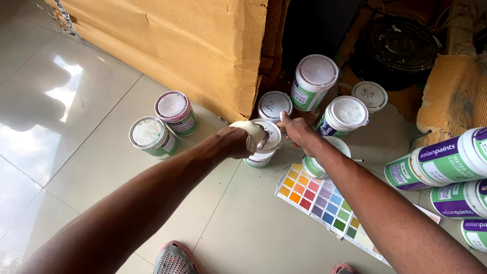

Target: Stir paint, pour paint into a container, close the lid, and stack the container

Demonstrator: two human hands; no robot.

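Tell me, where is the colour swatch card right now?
In the head view the colour swatch card lies flat on the tiled floor, right of centre, partly under the right forearm and just beside a green-labelled paint can.

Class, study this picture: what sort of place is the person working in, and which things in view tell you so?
Probably a paint shop's storeroom or a site being decorated. Many small paint cans stand on a glossy tiled floor, a colour swatch card lies beside them, and a big cardboard box stands behind. Both hands, left hand and right hand, work at one can.
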